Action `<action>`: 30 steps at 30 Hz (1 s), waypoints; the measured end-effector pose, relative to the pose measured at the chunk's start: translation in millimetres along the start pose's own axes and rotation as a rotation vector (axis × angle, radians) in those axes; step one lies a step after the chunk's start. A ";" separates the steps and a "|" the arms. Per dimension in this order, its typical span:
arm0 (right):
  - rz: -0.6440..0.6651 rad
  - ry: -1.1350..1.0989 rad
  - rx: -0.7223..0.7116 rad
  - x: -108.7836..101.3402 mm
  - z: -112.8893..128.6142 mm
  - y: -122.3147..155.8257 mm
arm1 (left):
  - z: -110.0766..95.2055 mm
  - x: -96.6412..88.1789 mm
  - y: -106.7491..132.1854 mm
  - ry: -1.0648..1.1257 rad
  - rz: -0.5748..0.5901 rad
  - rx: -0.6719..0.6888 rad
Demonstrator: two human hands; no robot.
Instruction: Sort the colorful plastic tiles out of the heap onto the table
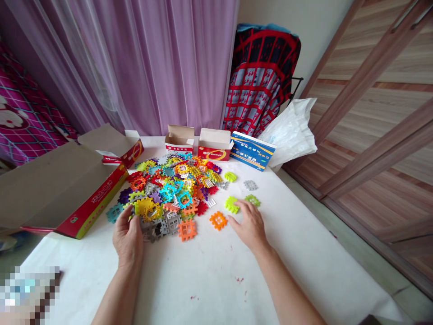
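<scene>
A heap of colourful plastic interlocking building tiles lies on the white-covered table. My left hand is at its front left edge, fingers curled, with a gap between thumb and index finger, beside a yellow tile. My right hand lies right of the heap, palm down. Its fingertips touch a lime-green tile, while its thumb, held apart, points at an orange square tile. Just beyond the fingers is a darker green tile. A second orange tile lies at the heap's front.
Open red cardboard boxes and a blue box stand along the back. A large open box occupies the left side. Behind the blue box is a white plastic bag. Another lime tile and a grey tile lie apart.
</scene>
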State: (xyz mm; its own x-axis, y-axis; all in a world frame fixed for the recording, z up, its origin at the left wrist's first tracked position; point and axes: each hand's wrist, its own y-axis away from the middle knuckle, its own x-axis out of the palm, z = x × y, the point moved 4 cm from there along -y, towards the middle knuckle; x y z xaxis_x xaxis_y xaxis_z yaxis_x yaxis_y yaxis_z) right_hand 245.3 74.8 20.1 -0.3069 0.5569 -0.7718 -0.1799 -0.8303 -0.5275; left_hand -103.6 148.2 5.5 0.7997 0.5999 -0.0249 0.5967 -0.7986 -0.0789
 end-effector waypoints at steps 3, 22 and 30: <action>0.023 0.021 0.048 3.3 -24.9 -13.7 | 0.2 0.2 0.2 0.007 0.007 -0.002; 0.077 0.133 0.066 24.4 -27.1 -8.8 | 4.4 -0.9 -2.0 0.018 -0.002 0.006; 0.117 0.080 0.042 15.4 13.9 -37.4 | -0.5 -0.2 0.3 -0.013 -0.009 0.007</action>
State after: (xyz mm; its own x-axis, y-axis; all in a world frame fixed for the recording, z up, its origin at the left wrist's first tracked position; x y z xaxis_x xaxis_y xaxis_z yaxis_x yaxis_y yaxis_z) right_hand 234.3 114.1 32.9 -0.2531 0.4548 -0.8539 -0.1866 -0.8890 -0.4181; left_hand -103.6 147.8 5.9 0.7931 0.6080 -0.0369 0.6036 -0.7926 -0.0865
